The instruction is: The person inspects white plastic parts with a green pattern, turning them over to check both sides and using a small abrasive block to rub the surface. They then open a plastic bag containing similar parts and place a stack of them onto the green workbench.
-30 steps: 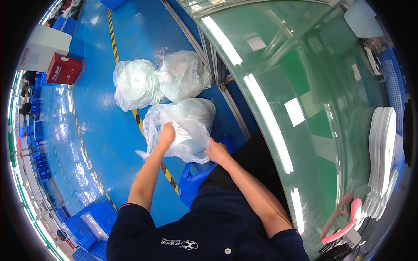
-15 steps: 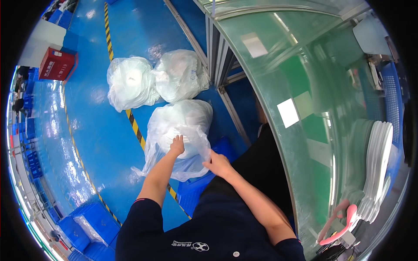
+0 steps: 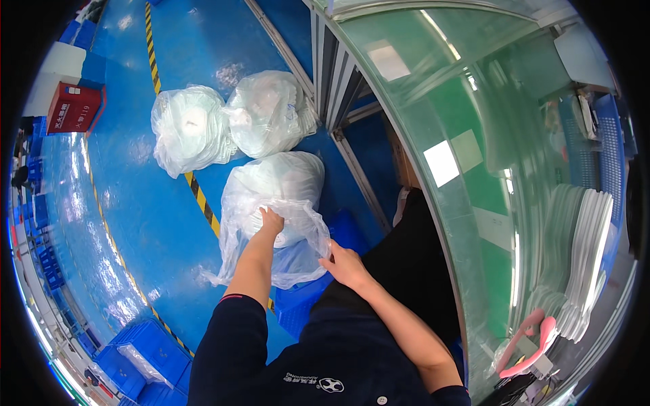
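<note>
A clear plastic bag (image 3: 237, 196) full of rounded white pieces stands on the floor in front of me, its mouth loose and crumpled on the near side. My left hand (image 3: 271, 222) is at the bag's mouth, fingers curled in at the edge of the film, against the white contents (image 3: 288, 233). Part of those fingers is hidden. On the right side of the mouth, my right hand (image 3: 347, 265) pinches the film between thumb and fingers. Two similar filled bags, one on the left (image 3: 193, 128) and one on the right (image 3: 271, 111), sit just beyond.
A green-topped bench (image 3: 413, 135) with a curved-looking edge runs along my right, bearing stacked white pieces (image 3: 589, 257) and a pink-handled tool (image 3: 542, 348). Blue crates (image 3: 145, 358) stand lower left. Yellow-black tape (image 3: 198, 193) crosses the blue floor; a red box (image 3: 73, 108) stands far left.
My left hand's fingers, spread over the white contents before, are now curled at the film's edge. The right hand keeps its pinch and has shifted slightly right in the picture. The view has moved a little.
</note>
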{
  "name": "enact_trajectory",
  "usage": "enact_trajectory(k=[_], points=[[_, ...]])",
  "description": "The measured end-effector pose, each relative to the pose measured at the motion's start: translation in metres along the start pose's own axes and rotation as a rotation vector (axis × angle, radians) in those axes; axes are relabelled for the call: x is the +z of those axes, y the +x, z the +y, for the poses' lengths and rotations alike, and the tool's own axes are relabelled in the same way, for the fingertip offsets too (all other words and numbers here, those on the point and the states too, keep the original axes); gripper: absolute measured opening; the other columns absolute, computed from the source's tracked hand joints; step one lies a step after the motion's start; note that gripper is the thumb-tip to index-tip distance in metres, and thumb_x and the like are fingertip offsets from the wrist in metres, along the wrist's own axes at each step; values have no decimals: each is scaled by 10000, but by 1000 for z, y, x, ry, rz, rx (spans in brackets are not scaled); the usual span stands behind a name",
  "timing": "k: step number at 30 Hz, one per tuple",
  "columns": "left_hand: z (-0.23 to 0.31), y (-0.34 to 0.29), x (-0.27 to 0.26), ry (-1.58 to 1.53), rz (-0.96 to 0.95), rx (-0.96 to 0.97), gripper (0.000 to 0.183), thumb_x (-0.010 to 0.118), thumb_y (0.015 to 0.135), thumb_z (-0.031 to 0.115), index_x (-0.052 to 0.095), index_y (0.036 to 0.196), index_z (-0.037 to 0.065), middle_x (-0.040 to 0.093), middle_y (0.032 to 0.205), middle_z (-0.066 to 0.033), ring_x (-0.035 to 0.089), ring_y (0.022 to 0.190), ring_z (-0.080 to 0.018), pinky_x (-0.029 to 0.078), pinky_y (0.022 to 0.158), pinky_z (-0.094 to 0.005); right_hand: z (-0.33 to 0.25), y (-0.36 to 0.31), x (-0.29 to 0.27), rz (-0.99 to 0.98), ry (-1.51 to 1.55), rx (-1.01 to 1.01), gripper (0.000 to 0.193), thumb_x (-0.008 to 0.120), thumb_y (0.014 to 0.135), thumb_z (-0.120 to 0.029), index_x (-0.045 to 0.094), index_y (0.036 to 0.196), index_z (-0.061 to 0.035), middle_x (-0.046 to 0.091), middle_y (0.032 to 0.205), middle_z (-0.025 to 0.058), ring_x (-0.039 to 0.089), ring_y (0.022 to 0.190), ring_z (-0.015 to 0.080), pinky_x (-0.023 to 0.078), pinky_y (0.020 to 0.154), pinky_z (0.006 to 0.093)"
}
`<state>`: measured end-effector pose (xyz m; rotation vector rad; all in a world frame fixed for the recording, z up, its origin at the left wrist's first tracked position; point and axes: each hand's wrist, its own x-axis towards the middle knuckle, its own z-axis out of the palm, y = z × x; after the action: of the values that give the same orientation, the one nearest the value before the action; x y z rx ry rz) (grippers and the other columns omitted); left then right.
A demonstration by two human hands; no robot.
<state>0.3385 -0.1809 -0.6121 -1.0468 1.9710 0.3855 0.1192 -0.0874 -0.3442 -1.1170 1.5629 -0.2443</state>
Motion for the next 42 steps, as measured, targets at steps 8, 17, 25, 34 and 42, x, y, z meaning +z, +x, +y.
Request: enact_trajectory(k=[8, 17, 25, 34, 42], points=[[11, -24, -7, 21, 231, 193, 777, 744, 575, 348, 438, 1242, 91, 422, 1292, -80, 350, 1213, -272, 211, 1004, -525, 6, -2, 2, 23, -77, 6, 379, 577, 773, -176, 461, 1103, -28, 614, 801, 187, 592, 775, 354, 459, 707, 420], [-3, -35, 23, -280, 126, 175, 822, 793, 514, 334, 402, 1158, 5, 471, 1155, -169, 424, 1102, -283, 267, 988, -427, 5, 4, 2, 5, -45, 22, 366, 579, 771, -167, 471, 1091, -26, 613, 808, 192, 591, 781, 356, 459, 708, 420], [16, -48, 36, -202, 244, 115, 700, 775, 546, 277, 434, 1115, 56, 586, 956, -107, 550, 948, -220, 312, 930, -360, 1, 0, 3, -15, -134, 27, 354, 560, 768, -149, 467, 1085, -20, 606, 834, 208, 577, 819, 372, 448, 732, 452], [23, -49, 40, -245, 218, 69, 463, 734, 558, 186, 478, 925, 66, 613, 850, -82, 586, 844, -222, 370, 807, -328, 2, -2, 2, -17, -126, -30, 364, 559, 759, -132, 470, 1092, -13, 603, 872, 208, 571, 843, 372, 446, 747, 447], [-36, -35, 12, -115, -66, 434, 931, 811, 466, 344, 345, 1199, 8, 530, 1099, -151, 483, 1079, -258, 326, 941, -352, -2, -1, -1, -47, -154, 4, 323, 546, 766, -127, 490, 1062, -10, 601, 878, 213, 572, 845, 372, 445, 749, 443]])
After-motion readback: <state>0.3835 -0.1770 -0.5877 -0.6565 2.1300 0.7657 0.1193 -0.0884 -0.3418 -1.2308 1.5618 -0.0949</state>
